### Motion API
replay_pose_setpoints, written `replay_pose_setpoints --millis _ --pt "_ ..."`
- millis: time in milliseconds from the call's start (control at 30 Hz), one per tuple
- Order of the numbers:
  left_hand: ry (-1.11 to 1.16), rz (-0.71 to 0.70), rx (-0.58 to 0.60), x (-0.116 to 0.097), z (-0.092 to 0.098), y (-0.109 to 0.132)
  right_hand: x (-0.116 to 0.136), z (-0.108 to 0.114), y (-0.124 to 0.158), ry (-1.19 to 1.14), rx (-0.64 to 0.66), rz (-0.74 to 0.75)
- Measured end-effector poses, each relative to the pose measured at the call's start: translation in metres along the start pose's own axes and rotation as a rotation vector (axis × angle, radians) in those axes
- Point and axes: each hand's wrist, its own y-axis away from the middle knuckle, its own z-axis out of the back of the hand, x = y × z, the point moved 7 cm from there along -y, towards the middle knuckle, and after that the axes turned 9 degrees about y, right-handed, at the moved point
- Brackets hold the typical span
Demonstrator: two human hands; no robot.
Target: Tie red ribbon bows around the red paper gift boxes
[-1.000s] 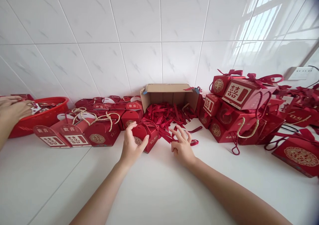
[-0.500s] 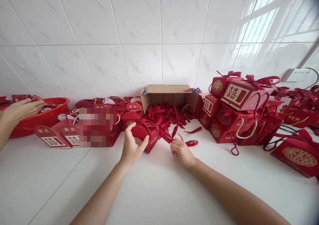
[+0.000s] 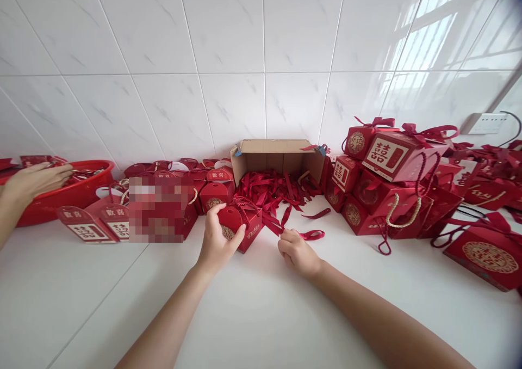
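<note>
My left hand is closed around a small red gift box, fingers on its far side and thumb across its near face. The box stands on the white table, with a twisted red cord handle on top and gold print on its sides. Just right of the box, my right hand is closed in a pinch on a red ribbon, whose strip runs back toward the box and the ribbon pile. Behind the box, a cardboard box lies on its side with a heap of red ribbons spilling out.
Finished-looking red boxes with bows are stacked at the right. More red boxes stand at the left, beside a pixelated patch. Another person's hand reaches into a red basin. A power strip is at the wall.
The raised finger of my right hand has folded down, so the hand is now closed on the ribbon. My left hand and the gift box have barely shifted.
</note>
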Motion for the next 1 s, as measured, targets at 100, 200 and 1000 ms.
replay_pose_setpoints --millis 100,200,1000 --pt "0.038 -0.075 0.103 -0.008 -0.003 0.001 -0.001 0.002 -0.001 -0.018 -0.023 -0.019" --pt "0.113 -0.175 0.248 -0.019 -0.009 0.005 -0.005 0.006 0.000 -0.041 -0.065 -0.072" --pt "0.067 -0.064 0.383 -0.021 -0.022 0.012 -0.020 0.000 0.001 -0.202 -0.014 -0.240"
